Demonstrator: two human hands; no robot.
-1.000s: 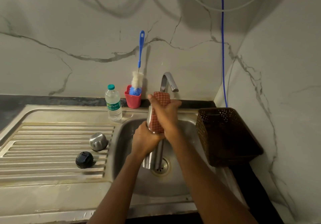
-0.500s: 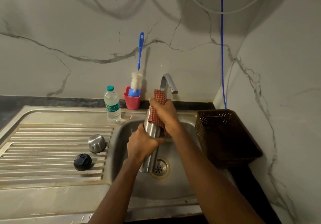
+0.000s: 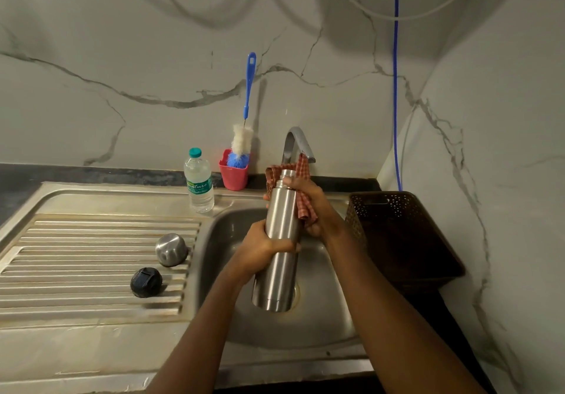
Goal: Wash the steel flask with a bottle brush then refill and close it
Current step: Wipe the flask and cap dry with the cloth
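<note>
A tall steel flask (image 3: 279, 259) stands nearly upright over the sink basin (image 3: 226, 271), its mouth uncovered. My left hand (image 3: 260, 248) grips the flask around its middle. My right hand (image 3: 312, 207) holds a red checked cloth (image 3: 302, 190) against the flask's upper part, thumb near the neck. The bottle brush (image 3: 244, 136), with a blue handle and white and blue bristles, stands in a red cup (image 3: 234, 173) by the wall. On the ribbed draining board lie a steel cup-cap (image 3: 171, 249) and a black stopper (image 3: 146, 282).
A clear plastic water bottle (image 3: 198, 181) with a green cap stands on the board's back edge. The tap (image 3: 298, 144) arches just behind the flask. A dark perforated basket (image 3: 397, 234) sits right of the basin. A blue cord (image 3: 395, 88) hangs down the wall corner.
The cloth in my right hand has slid off the flask's front toward its neck and right side, baring the steel body. Both hands shifted slightly.
</note>
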